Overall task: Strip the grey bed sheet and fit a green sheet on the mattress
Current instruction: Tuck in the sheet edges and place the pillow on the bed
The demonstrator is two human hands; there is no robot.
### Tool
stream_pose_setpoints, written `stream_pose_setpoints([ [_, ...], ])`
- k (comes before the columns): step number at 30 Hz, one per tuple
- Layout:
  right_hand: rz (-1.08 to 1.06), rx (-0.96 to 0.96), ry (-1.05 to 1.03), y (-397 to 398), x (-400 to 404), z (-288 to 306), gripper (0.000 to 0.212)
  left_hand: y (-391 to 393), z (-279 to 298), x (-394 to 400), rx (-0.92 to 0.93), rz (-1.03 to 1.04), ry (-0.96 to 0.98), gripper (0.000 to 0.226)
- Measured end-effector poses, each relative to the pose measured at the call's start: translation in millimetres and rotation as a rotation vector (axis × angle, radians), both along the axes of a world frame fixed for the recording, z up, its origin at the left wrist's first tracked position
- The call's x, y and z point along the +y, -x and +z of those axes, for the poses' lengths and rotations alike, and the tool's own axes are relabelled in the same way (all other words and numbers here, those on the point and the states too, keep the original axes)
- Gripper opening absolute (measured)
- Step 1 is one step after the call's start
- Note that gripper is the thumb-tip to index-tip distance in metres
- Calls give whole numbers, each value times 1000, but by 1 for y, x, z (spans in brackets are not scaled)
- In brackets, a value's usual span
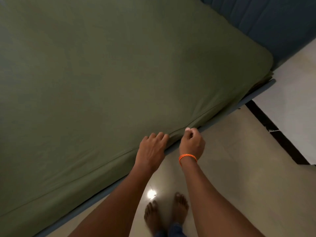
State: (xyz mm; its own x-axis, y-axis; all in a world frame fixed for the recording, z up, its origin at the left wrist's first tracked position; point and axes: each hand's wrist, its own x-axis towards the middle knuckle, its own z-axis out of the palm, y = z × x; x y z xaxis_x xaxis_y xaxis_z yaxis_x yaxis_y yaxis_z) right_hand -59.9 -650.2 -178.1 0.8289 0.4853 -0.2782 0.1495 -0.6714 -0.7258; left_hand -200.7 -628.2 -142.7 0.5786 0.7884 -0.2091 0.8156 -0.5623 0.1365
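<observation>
A green sheet (111,79) covers the whole top of the mattress and wraps over its near side. My left hand (151,149) rests on the sheet's near edge with its fingers curled over the side of the mattress. Just to its right, my right hand (191,142), with an orange thread band on the wrist, pinches the sheet's hem where it meets the blue-grey bed frame (254,96). No grey sheet is in view.
A blue padded headboard (265,19) runs along the far right of the bed. Pale floor tiles (230,159) lie beside the bed, with a dark skirting strip (273,130) below a white wall. My bare feet (167,212) stand close to the frame.
</observation>
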Motion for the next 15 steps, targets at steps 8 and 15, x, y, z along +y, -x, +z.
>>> stream_pose_setpoints([
  [8,208,165,-29,-81,38,0,37,-72,13,17,-30,131,-103,15],
  [15,-170,159,-76,-185,81,6,38,-195,3,76,-78,185,-108,35],
])
